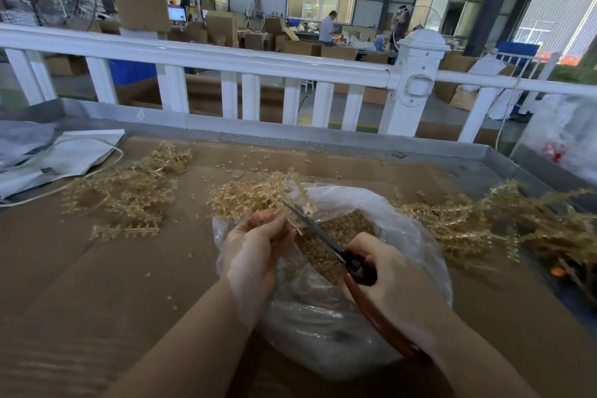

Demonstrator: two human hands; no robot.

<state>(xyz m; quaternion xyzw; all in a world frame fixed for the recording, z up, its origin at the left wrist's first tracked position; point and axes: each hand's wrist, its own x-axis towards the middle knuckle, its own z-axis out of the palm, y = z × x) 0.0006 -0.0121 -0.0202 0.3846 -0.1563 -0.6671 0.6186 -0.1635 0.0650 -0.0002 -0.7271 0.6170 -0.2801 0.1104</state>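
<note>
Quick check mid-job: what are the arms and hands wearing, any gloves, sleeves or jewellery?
Both are bare. The left hand and right hand wear no gloves, and no ring shows. The left forearm and right forearm are uncovered to the frame's edge: no sleeve, watch or wristband in view.

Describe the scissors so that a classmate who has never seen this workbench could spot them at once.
Start at the cardboard-covered table, then find the clear plastic bag at its near middle. Above the bag's open mouth the right hand holds the scissors. They are the only dark metal tool there, with reddish-brown handles, among pale tan plastic sprigs.
</note>
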